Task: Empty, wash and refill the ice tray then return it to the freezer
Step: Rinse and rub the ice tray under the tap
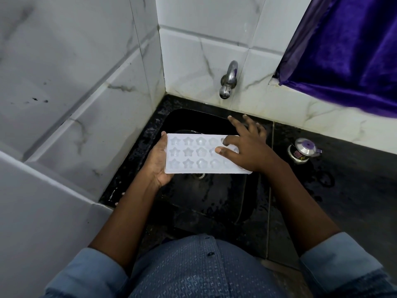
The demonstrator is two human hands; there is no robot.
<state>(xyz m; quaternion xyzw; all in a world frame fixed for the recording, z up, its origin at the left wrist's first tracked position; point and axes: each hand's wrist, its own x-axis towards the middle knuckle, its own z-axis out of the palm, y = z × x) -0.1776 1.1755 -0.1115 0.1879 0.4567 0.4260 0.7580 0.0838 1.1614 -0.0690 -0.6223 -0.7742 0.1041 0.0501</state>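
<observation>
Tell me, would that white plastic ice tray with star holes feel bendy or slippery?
The white plastic ice tray with star holes probably feels light: the left hand grips just one end. It looks fairly stiff, showing no sag. It may be slippery, since the black sink beneath looks wet.

You have the white ice tray [193, 157], three rows of star and round moulds facing up, held roughly level, long side left to right, over the black sink [214, 200]
</observation>
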